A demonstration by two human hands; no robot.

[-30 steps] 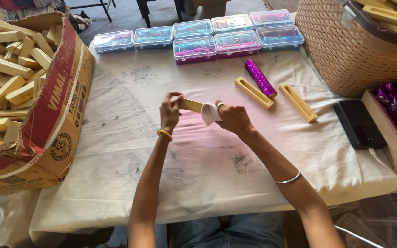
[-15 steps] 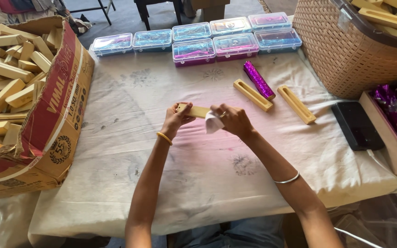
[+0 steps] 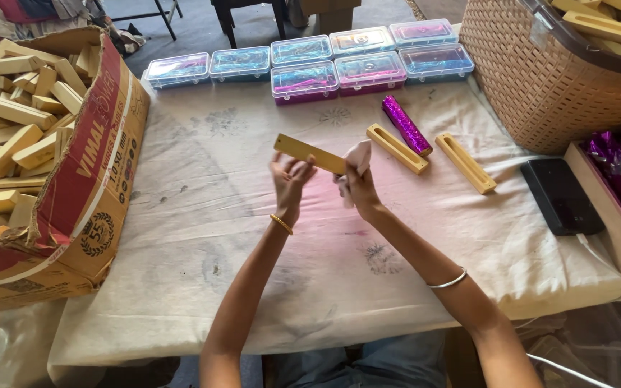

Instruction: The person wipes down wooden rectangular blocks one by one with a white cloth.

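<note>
Both forearms reach up and forward from the lower edge of the view, converging toward each other. The left hand (image 3: 290, 179) is raised with its palm turned toward the right hand, fingers loosely spread and curled, a thin bangle at its wrist. The right hand (image 3: 356, 183) is closed in a pinch just beside it, with a bangle lower on its forearm.
</note>
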